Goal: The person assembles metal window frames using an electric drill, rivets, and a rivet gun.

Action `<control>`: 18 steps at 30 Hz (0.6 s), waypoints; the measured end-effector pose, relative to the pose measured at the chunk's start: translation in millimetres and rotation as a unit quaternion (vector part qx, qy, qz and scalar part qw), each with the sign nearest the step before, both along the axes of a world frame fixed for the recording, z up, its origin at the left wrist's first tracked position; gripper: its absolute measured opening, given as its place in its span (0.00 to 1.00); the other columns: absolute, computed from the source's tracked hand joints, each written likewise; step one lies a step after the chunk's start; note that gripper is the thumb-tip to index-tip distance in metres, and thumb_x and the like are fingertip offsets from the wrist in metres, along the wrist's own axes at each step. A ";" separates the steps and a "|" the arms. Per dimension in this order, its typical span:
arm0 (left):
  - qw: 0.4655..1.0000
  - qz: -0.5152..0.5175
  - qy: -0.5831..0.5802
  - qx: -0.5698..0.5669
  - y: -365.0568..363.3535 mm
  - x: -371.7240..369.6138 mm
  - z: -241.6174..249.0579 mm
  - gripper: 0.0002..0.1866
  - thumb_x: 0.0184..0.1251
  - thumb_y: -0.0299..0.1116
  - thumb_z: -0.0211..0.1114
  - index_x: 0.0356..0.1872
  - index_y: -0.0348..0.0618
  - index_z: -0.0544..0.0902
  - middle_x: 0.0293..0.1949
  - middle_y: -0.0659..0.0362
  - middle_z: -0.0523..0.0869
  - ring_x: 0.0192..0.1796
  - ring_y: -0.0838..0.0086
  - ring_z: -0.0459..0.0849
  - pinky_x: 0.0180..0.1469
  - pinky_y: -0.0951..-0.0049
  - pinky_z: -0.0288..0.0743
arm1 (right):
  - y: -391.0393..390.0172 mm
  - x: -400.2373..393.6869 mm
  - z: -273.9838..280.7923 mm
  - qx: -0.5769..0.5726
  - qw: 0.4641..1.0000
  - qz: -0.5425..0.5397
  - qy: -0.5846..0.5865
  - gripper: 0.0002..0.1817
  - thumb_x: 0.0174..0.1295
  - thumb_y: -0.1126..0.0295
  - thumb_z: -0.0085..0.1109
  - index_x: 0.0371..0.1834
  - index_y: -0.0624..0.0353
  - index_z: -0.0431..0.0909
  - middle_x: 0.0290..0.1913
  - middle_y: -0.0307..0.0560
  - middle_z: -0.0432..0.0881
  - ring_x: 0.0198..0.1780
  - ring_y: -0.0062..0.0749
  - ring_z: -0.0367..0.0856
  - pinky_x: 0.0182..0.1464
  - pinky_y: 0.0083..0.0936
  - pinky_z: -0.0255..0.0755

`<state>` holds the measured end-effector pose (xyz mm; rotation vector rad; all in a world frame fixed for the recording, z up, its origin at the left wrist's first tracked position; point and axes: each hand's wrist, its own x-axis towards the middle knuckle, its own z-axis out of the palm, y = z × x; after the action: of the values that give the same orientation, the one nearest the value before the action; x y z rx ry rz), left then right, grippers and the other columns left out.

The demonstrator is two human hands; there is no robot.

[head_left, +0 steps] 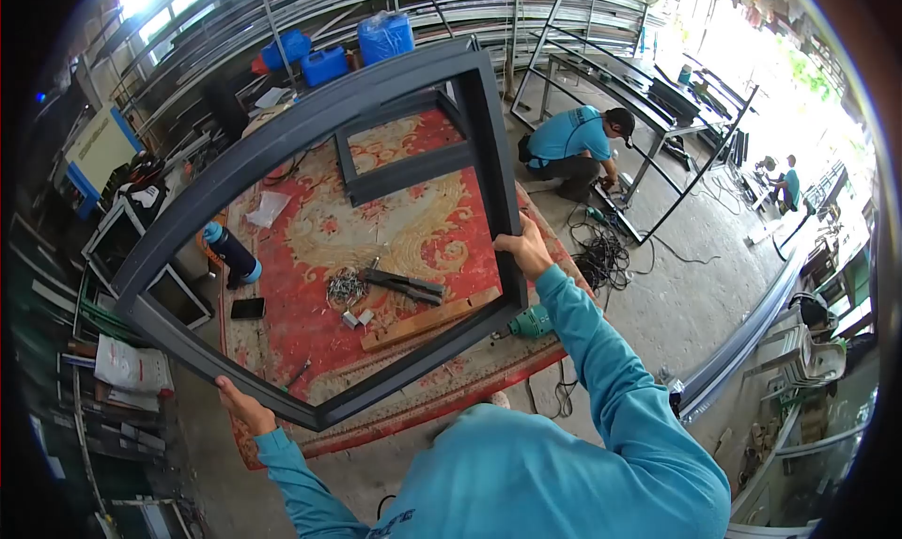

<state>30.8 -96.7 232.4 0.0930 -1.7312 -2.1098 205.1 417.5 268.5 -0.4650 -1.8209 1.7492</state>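
Note:
A large dark grey window frame [413, 368] is held up at a tilt above a carpet-covered table [310, 196]. My right hand [528, 248] is wrapped round its right-hand bar. My left hand [246, 407] grips the lower left bar from beneath, its fingers partly hidden. Through the frame's opening I see a smaller dark frame [410, 172] at the far side of the table. Nearer lie a heap of small screws or rivets [346, 287], a dark hand tool [404, 286] and a wooden strip [432, 319].
A dark blue bottle [232, 253] and a phone [248, 308] are on the table's left side. A green power tool [533, 321] sits by the right edge. Beyond it, a co-worker [575, 144] crouches beside a metal frame, near tangled black cables [603, 260] on the floor.

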 end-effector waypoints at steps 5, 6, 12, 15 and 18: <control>0.995 -0.040 -0.089 -0.023 -2.9 6.6 25.0 0.40 0.67 0.62 0.58 0.64 0.31 0.71 0.60 0.49 0.76 0.59 0.63 0.78 0.56 0.64 0.74 | 0.5 6.7 -3.3 0.193 0.981 -0.001 -0.012 0.21 0.44 0.71 0.63 0.43 0.69 0.78 0.32 0.45 0.80 0.32 0.28 0.76 0.36 0.26 0.71; 0.995 -0.038 -0.089 -0.034 -4.2 9.0 23.0 0.40 0.67 0.62 0.59 0.64 0.32 0.71 0.57 0.51 0.77 0.56 0.65 0.79 0.53 0.66 0.75 | -5.5 6.9 -3.1 0.105 0.994 -0.005 -0.007 0.21 0.44 0.70 0.63 0.43 0.69 0.78 0.31 0.44 0.80 0.32 0.28 0.76 0.35 0.26 0.71; 0.983 -0.098 -0.145 -0.060 -1.1 46.3 54.3 0.38 0.67 0.62 0.60 0.61 0.34 0.75 0.42 0.60 0.79 0.40 0.76 0.80 0.37 0.75 0.74 | 17.1 18.1 10.9 0.002 0.992 0.022 -0.122 0.22 0.44 0.67 0.63 0.43 0.68 0.80 0.34 0.45 0.81 0.34 0.29 0.78 0.39 0.24 0.72; 0.980 -0.122 -0.139 -0.068 1.6 45.9 60.1 0.37 0.66 0.62 0.60 0.60 0.35 0.77 0.39 0.62 0.79 0.36 0.79 0.79 0.33 0.77 0.72 | 25.8 25.0 -5.1 0.079 0.991 0.032 -0.100 0.25 0.42 0.66 0.64 0.46 0.66 0.81 0.37 0.45 0.83 0.39 0.31 0.79 0.43 0.24 0.73; 0.979 -0.121 -0.139 -0.083 -0.3 44.8 51.2 0.38 0.66 0.63 0.60 0.59 0.35 0.77 0.39 0.61 0.79 0.36 0.78 0.79 0.34 0.76 0.72 | 14.6 29.6 -3.2 0.034 0.996 0.027 -0.078 0.25 0.45 0.67 0.62 0.48 0.72 0.79 0.36 0.49 0.83 0.38 0.31 0.80 0.43 0.25 0.74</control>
<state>75.6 -97.0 283.6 0.1420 -2.1752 -2.1930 234.7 432.0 265.2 -0.5435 -2.0112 1.7218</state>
